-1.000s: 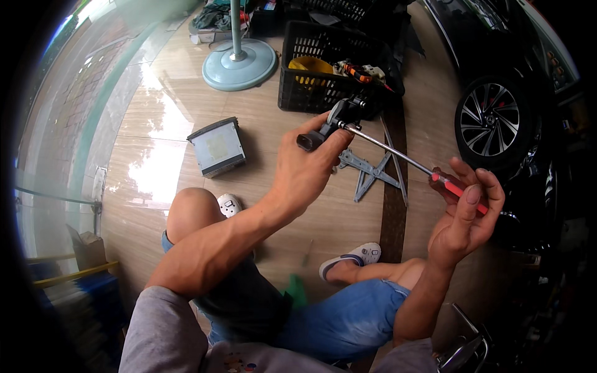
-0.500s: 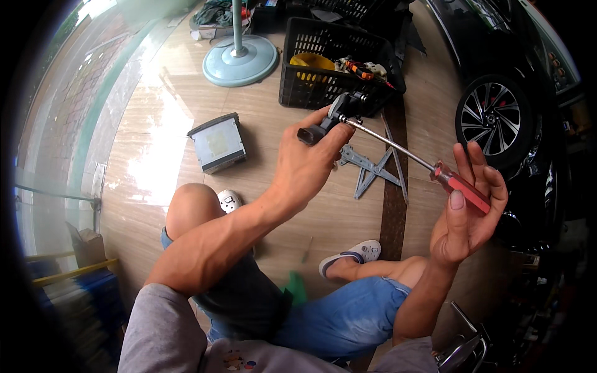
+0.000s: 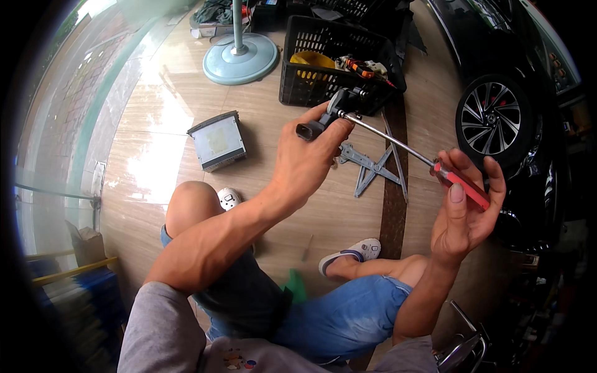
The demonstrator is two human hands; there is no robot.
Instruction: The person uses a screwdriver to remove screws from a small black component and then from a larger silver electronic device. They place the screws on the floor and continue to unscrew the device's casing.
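Observation:
My left hand is closed around a small black motor-like part with a plug socket at one end and metal fittings at the other. A screwdriver with a long steel shaft and a red handle reaches across from the right, its tip against a fitting on that part; my left thumb lies beside the tip. My right hand holds the handle between the thumb and the fingers, with the palm turned up. How the tip sits in the fitting is too small to make out.
On the tiled floor lie a grey metal scissor-shaped bracket and a silver box-shaped unit. A black plastic crate of parts stands ahead, beside a round pale-blue stand base. A black car's wheel is at the right.
My right fingers have shifted and curled on the screwdriver handle, and the handle has turned a little. My left hand and the black part have barely moved.

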